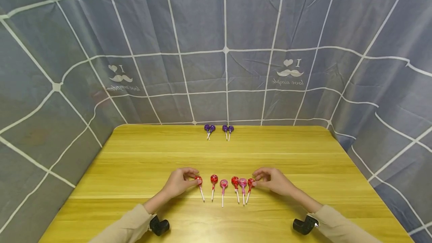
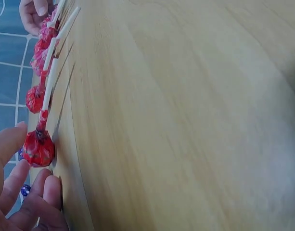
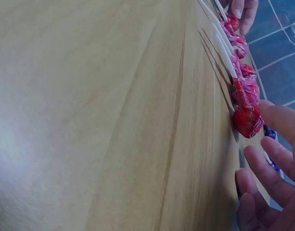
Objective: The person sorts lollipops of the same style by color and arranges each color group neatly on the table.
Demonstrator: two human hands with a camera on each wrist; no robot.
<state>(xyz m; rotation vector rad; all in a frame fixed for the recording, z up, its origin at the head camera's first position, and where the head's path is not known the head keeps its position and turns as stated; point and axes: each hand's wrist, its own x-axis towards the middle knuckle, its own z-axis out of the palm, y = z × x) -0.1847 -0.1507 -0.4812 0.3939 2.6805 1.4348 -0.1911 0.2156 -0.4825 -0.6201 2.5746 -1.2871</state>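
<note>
Red and pink wrapped lollipops lie in a row on the table, white sticks toward the person. My left hand [image 1: 180,180] is at the row's left end, its thumb and forefinger tips at either side of a red lollipop's head [image 2: 39,148]. Beside it lie another red lollipop [image 1: 214,179] and a pink lollipop [image 1: 224,184]. A red lollipop [image 1: 235,181] and a pink one [image 1: 243,182] lie close together on the right. My right hand [image 1: 272,180] has its thumb tip at the rightmost red lollipop's head [image 3: 247,121], its other fingers spread loosely.
Purple lollipops lie in two pairs, a left pair [image 1: 209,128] and a right pair [image 1: 227,128], at the far edge of the yellow wooden table [image 1: 162,141]. A grey checked curtain [image 1: 202,70] hangs behind and along both sides.
</note>
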